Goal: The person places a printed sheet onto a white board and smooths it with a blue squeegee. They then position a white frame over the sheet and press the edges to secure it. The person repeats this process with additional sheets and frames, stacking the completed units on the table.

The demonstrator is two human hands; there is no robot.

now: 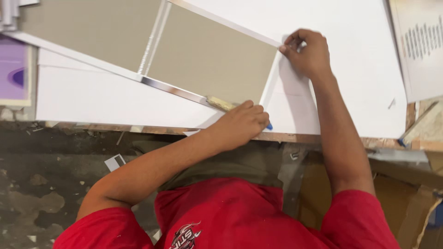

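My left hand (242, 122) is closed around a blue-tipped tool (270, 125), probably a pen or cutter, whose tip shows at the knuckles. It rests at the near end of a metal straightedge (170, 88), which has a yellowish taped end (220, 103). My right hand (307, 53) reaches further out, its curled fingers pinching the far right corner of a beige board (207, 57) with white edges. The board lies tilted on a large white sheet (350, 69).
A wooden table edge (295, 137) runs below the white sheet. A purple item (14, 71) lies at the far left and a printed paper (422, 46) at the upper right. Cardboard (410, 193) and a stained floor (41, 193) lie below the table.
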